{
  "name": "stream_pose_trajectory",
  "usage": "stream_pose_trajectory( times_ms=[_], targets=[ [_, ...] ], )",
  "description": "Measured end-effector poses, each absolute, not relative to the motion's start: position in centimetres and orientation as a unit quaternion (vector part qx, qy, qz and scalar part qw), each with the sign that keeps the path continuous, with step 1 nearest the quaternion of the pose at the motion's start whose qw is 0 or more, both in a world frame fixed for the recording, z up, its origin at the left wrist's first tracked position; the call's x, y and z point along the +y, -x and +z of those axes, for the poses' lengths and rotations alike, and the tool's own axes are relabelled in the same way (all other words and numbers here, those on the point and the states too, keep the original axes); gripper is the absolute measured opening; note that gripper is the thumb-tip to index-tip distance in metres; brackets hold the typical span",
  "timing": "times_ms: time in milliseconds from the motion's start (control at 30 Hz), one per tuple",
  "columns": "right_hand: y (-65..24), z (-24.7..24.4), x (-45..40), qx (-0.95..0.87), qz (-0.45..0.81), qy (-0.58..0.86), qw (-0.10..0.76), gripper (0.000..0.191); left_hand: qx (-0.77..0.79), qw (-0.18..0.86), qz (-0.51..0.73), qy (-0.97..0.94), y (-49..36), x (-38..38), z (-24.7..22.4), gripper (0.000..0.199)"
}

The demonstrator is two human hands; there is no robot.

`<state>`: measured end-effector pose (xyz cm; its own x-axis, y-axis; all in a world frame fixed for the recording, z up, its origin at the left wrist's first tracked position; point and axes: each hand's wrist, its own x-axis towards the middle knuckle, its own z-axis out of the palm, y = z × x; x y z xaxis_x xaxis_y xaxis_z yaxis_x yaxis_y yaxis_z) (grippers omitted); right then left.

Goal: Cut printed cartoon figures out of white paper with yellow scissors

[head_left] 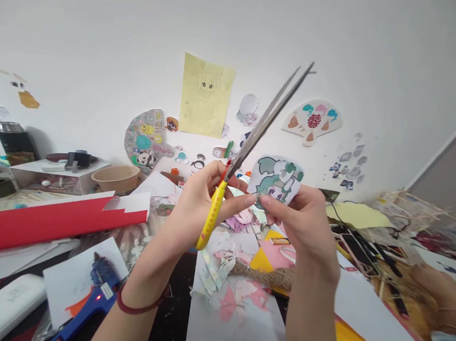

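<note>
My left hand (199, 199) is closed on a pair of scissors (248, 146) with yellow and red handles. Their long metal blades point up to the right, slightly parted. The same hand's thumb reaches the left edge of a paper cutout (276, 181) printed with a green-haired cartoon figure. My right hand (304, 216) pinches this cutout from the right, its thumb on the printed face. Both hands are raised above the crowded table. Beneath them, torn pastel paper scraps (239, 300) lie on a white sheet (233, 338).
A blue glue gun (99, 286) with a red light lies at the lower left, beside a white case (9, 309). Red corrugated card (55, 221) and a tan bowl (115, 178) are behind. Another person's hand (437, 291) rests at the far right, near a phone (358, 254).
</note>
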<state>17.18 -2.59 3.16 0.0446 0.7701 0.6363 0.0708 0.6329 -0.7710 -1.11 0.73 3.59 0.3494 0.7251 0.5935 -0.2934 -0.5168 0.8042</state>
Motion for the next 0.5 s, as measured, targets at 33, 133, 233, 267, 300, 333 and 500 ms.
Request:
stream_pose_trajectory(
  times_ms=[33,133,233,267,300,333,500],
  targets=[
    [-17.2,3.1,-2.6,-0.639,0.278,0.333,0.635,0.011,0.152,0.464,0.561,-0.668,1.0,0.8,3.5,0.035],
    [-17.1,3.1,-2.5,-0.646,0.292,0.339,0.618,0.011,0.140,0.437,0.602,-0.653,0.6,0.7,3.3,0.035],
    [-16.8,3.1,-2.4,-0.646,0.272,0.332,0.632,0.011,0.158,0.388,0.628,-0.656,0.2,0.7,3.3,0.031],
    [-16.6,3.2,-2.4,-0.640,0.256,0.321,0.650,0.012,0.170,0.360,0.638,-0.659,0.1,0.7,3.3,0.029],
    [-16.4,3.2,-2.3,-0.629,0.236,0.306,0.674,0.013,0.184,0.325,0.646,-0.665,0.1,0.8,3.3,0.030],
    [-16.2,3.2,-2.1,-0.614,0.217,0.287,0.703,0.012,0.199,0.290,0.645,-0.679,0.1,0.9,3.2,0.030],
    [-15.6,3.1,-1.5,-0.549,0.144,0.211,0.796,0.012,0.218,0.215,0.565,-0.766,-0.4,1.6,2.2,0.040]
  ],
)
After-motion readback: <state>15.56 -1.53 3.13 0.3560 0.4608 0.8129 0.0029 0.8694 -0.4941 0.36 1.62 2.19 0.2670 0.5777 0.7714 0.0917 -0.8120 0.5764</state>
